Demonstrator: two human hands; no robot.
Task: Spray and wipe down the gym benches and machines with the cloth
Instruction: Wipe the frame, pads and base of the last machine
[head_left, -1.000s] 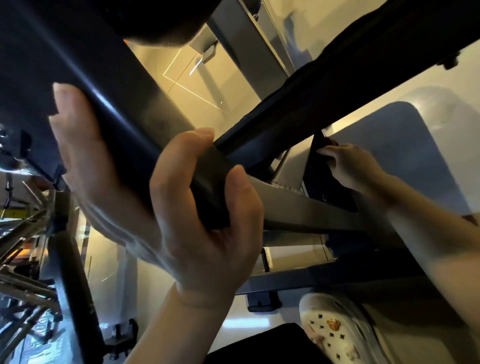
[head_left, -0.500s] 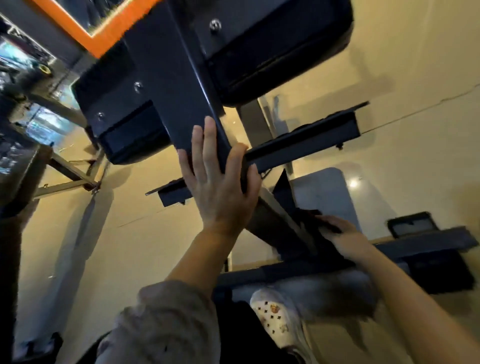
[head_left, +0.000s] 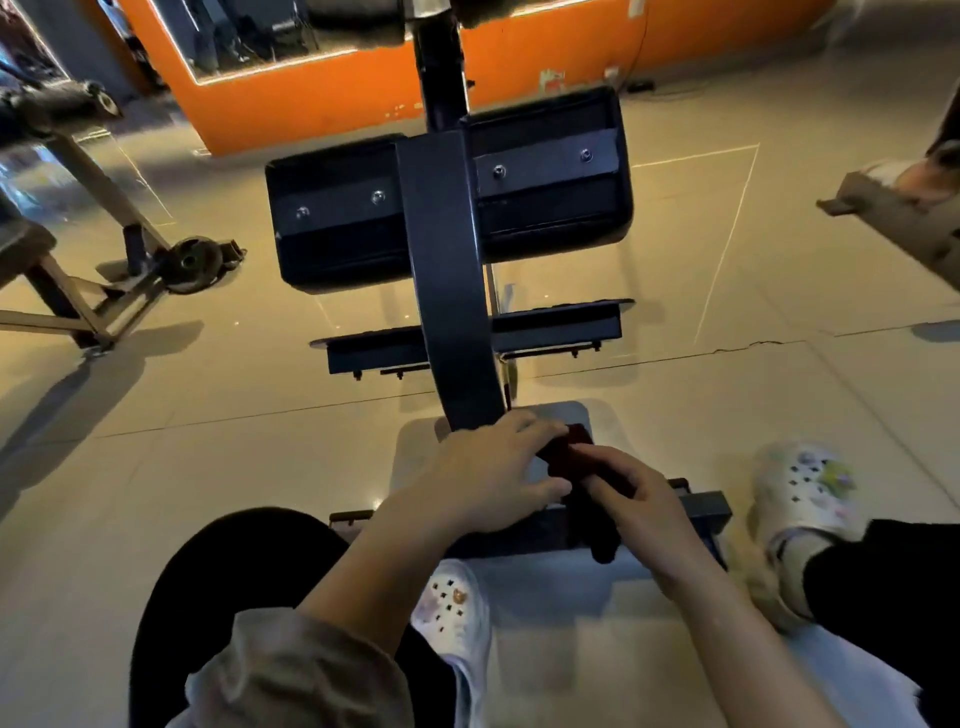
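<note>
Both hands (head_left: 561, 483) hold the dark cloth (head_left: 569, 453) between them.

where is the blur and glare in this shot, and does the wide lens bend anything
Head view: motion blur smears the right shoe and the grey object at the right edge; warm glare sheens the floor tiles; the machine's black upright bows from wide-angle distortion; the dark cloth between both hands stays fairly sharp.

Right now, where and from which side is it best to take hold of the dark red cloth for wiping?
Probably the bunched upper part of the dark red cloth, taken from above. It lies between the left hand and the right hand and shows clearly there, while its lower end hangs down over the machine's base bar, loose and harder to control.
</note>
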